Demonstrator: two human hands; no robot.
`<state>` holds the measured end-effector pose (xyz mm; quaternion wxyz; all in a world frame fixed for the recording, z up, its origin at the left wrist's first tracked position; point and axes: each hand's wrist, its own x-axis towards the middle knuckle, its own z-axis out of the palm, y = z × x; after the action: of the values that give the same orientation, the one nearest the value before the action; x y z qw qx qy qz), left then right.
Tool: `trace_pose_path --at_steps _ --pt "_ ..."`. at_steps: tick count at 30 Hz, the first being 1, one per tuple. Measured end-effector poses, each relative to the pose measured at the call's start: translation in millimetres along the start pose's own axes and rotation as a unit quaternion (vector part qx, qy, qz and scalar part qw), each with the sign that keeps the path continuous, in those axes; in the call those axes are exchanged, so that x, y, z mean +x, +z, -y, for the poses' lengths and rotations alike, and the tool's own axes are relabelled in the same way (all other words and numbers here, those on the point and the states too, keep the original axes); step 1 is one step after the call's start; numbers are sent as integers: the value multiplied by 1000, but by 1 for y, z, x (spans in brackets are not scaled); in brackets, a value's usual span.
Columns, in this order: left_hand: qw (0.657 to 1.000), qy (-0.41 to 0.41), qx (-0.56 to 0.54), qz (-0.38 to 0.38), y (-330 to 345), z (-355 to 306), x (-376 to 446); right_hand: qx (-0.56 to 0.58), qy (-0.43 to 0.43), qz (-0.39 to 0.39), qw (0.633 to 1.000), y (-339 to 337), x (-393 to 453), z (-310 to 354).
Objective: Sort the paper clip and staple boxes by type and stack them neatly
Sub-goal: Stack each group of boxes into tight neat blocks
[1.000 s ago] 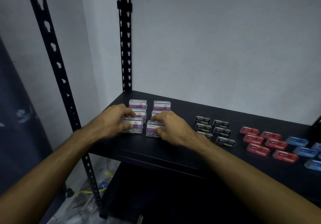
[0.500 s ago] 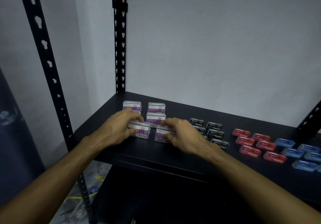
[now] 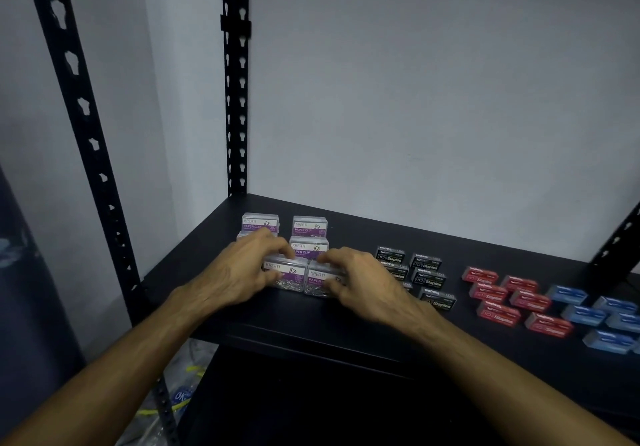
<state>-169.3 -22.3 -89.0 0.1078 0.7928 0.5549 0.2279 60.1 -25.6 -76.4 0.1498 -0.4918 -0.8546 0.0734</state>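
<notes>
Head view: left hand (image 3: 242, 272) and right hand (image 3: 363, 283) grip front paper-clip boxes (image 3: 289, 277) near shelf (image 3: 277, 321) edge.

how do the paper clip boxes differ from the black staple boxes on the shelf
The paper clip boxes are clear plastic with purple and white labels; the black staple boxes are opaque black with white print. The paper clip boxes look taller and bulkier, the black staple boxes lower and flatter. The left hand and right hand each grip a front paper clip box; no hand holds a black staple box. Both groups sit in rows on the black shelf.

Likely a storeroom: black slotted-metal shelving (image 3: 346, 321) against a bare wall (image 3: 415, 99).
</notes>
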Motion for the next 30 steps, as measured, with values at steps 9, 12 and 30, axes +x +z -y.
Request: trace_pose_path --at_steps 9,12,30 --pt "992 -34 -13 -123 -39 23 8 0 0 -66 998 -19 20 2" --pt "993 -93 -7 -67 -42 35 18 29 22 -47 998 -20 43 2" --pt "994 -45 -91 34 -21 15 43 114 59 54 990 -15 54 -5"
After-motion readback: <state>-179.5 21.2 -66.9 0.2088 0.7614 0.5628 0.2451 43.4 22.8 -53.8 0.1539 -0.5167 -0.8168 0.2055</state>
